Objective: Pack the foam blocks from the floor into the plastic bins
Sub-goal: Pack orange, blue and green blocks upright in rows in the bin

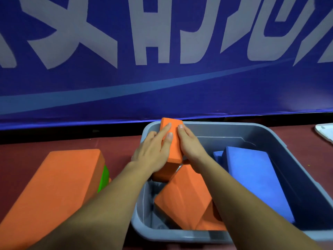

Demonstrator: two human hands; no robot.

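over grey bin (270, 130), hands (155, 150) grip orange block (173, 141).

Orange blocks (182, 197), blue block (255, 181), grey bin (234, 130), red floor (54, 143).

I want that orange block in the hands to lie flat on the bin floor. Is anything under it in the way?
Yes. Both hands, left and right, hold the orange block over the grey bin, where a tilted orange block lies right beneath it. The blue block fills the right side.
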